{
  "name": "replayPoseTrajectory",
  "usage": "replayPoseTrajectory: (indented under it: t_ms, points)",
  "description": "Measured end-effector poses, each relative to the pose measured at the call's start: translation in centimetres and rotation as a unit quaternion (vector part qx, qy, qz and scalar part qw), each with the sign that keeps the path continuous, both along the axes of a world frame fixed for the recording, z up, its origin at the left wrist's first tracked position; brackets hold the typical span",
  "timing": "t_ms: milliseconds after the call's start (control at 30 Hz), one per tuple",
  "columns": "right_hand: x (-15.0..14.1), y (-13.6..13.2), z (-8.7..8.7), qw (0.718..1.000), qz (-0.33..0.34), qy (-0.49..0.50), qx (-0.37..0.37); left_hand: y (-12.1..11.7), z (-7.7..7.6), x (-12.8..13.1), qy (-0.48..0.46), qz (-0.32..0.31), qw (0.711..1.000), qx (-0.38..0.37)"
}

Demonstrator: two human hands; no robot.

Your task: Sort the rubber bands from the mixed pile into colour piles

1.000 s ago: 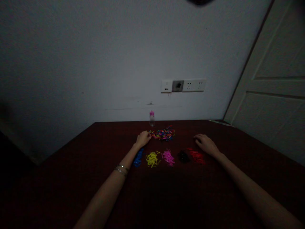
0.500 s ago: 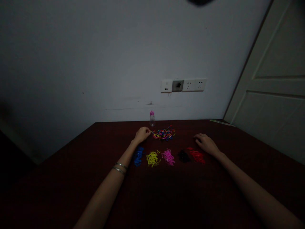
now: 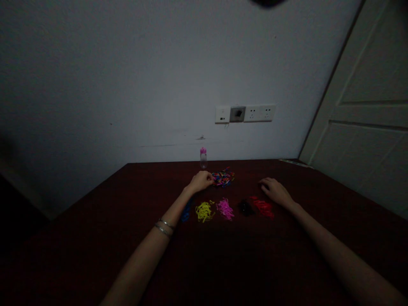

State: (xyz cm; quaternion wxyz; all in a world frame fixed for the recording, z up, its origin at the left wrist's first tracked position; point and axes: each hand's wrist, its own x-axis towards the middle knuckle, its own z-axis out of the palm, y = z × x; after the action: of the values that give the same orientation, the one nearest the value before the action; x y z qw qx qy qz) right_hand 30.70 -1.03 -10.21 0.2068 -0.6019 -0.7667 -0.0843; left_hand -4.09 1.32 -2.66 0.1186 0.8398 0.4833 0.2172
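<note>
At the left edge of a mixed pile of small coloured rubber bands [image 3: 224, 178], my left hand [image 3: 201, 181] is closed in a pinch. Its fingertips touch the pile, and what they hold is too small to make out. My right hand [image 3: 274, 190] lies on the table with loosely bent fingers and nothing in it, just behind a red pile [image 3: 263, 208]. In a row nearer me lie a blue pile [image 3: 185, 212], partly hidden by my left forearm, a yellow pile [image 3: 204, 211], a pink pile [image 3: 226, 209] and a dark black pile [image 3: 245, 207].
A clear bottle with a pink cap [image 3: 203, 158] stands upright behind the mixed pile, near the wall. The dark red table [image 3: 223, 259] meets a wall with sockets and a switch [image 3: 245, 114]. A pale door [image 3: 366, 114] is at the right. The light is dim.
My left hand has moved right, from beside the mixed pile onto its left part. My left forearm now covers more of the blue bands. The right hand has stayed put.
</note>
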Motion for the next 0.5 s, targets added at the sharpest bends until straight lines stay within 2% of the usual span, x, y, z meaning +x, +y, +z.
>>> replayPoseTrajectory:
  t_ms: [233,367,500]
  points:
    - [-0.2,0.0,0.2,1.0,-0.007,0.0,-0.002,-4.9,0.1,5.6,0.056,-0.146,0.988,0.021]
    - [-0.4,-0.1,0.3,1.0,-0.011,0.001,-0.006,-7.0,0.3,7.1,0.085,-0.215,0.973,0.001]
    - [-0.6,-0.3,0.4,1.0,-0.011,0.002,-0.007,-8.1,0.8,7.6,0.096,-0.253,0.963,-0.021]
